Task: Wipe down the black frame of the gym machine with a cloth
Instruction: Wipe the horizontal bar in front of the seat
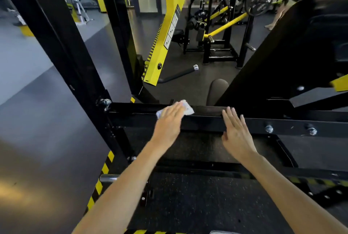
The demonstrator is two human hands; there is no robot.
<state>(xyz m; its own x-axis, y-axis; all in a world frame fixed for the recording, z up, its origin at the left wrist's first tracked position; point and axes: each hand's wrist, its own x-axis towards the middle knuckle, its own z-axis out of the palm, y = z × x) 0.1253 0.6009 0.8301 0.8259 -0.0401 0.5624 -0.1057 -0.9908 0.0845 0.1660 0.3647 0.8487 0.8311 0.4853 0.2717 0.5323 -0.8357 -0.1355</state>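
Head view: black frame crossbar [263, 125] spans the scene.
Cloth [188, 109]: white, on crossbar, under left fingers.
Left hand [169, 122]: fingers straight, pressing Cloth.
Right hand [236, 134]: fingers straight, flat on crossbar, near Cloth.

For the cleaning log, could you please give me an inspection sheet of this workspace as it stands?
Surface: black crossbar, two bolts toward its right end.
Job's things: white cloth lies on the crossbar.
Clutter: nothing seen.
Hands: left hand presses the cloth with straight fingers; right hand rests flat on the crossbar.
Cables: nothing seen.
Surroundings: rubber floor, yellow machine arm, weight plate, another person at the far right.
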